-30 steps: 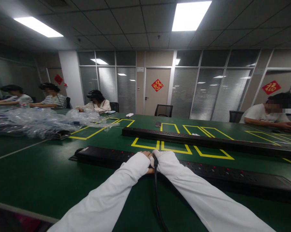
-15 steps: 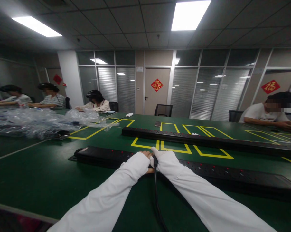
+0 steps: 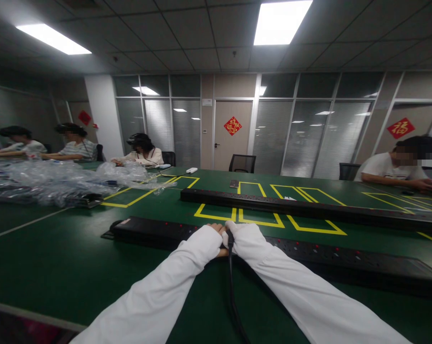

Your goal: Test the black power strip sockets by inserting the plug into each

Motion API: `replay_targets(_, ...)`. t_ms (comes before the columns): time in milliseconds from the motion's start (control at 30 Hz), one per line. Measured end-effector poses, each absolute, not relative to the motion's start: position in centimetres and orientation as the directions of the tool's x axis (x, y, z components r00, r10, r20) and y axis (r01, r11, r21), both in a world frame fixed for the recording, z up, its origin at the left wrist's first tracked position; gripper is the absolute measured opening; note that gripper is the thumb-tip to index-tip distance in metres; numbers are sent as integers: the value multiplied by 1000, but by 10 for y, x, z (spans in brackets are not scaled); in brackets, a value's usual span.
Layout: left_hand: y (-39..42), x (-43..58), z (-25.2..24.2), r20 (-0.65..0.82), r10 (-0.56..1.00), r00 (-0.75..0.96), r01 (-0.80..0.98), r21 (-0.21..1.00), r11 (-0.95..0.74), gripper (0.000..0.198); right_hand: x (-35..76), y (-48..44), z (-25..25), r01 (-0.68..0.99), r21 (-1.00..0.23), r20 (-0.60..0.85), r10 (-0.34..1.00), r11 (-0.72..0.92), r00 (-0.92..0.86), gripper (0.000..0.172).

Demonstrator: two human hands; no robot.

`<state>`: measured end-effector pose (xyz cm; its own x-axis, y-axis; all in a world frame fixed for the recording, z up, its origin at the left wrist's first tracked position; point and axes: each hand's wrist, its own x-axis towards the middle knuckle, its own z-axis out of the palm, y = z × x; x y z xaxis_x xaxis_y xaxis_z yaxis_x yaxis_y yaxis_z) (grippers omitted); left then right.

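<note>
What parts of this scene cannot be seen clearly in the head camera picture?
- Left hand and right hand: sleeves cover most; the grip on the black cable is hidden.
- Cable's plug end: hidden between the hands.
- Near power strip: right end cut by the frame edge.
- Items under the plastic wrap: blurred, unclear.

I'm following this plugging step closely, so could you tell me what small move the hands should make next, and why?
Probably press the black plug straight down into the near power strip. Both the left hand and the right hand already meet around it over the strip, its cable trailing back.
</note>
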<state>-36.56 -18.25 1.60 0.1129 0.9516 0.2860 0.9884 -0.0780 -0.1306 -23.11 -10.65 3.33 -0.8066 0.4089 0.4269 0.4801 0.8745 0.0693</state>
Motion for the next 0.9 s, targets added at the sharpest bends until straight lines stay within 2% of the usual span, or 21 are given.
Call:
replay_targets(100,-183,-365,17,290,950,112,987,-142,-73,54,-231,-106,33,480,84,429,404,873,-808,36)
replay_targets(433,-179,-369,13,259,960,102,990,-117,-74,62,-232,-103,33,454,28,420,402,890,-814,26)
replay_targets(567,-177,-372,11,226,969,104,989,-122,-78,63,-233,-104,33,477,66,404,413,877,-816,32)
replay_targets(700,-179,-371,11,266,957,116,988,-126,-85,56,-233,-104,32,472,79,414,401,878,-817,38)
replay_targets(900,-179,-371,13,237,966,105,991,-111,-80,57,-232,-104,34,457,64,417,393,887,-820,28)
